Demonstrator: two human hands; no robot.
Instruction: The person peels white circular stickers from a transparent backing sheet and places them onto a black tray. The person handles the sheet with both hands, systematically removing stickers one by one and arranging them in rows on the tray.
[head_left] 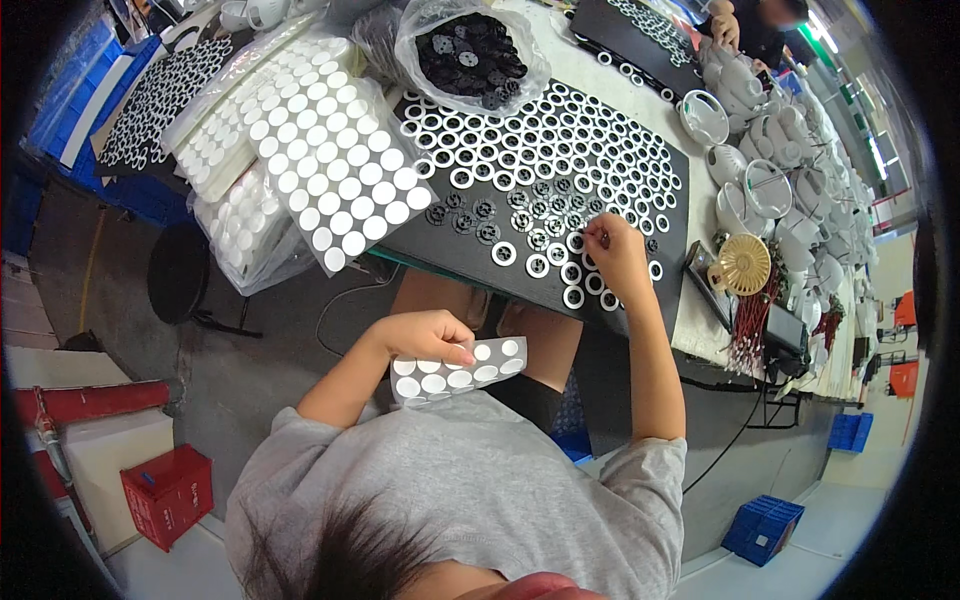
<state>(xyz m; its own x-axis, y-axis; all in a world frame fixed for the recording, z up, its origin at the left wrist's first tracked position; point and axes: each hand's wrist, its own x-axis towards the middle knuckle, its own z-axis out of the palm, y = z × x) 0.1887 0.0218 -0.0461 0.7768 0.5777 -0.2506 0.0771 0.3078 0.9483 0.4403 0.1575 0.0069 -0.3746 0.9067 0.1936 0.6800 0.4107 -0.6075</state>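
Observation:
My left hand (425, 337) holds a small sheet of white round stickers (458, 369) over my lap. My right hand (615, 252) reaches onto the black mat (455, 245) on the table, its fingertips pinched at a white ring near the mat's right part. Many white rings (540, 140) lie in rows on the mat, several with black disc parts (487, 234) inside or beside them. Whether a sticker is between the right fingertips I cannot tell.
Stacked sheets of white round stickers in plastic (320, 150) lie left of the mat. A bag of black discs (470, 55) sits behind it. White plastic housings (770, 150) crowd the right. Another person (745, 25) works at the far end. A red box (168, 493) stands on the floor.

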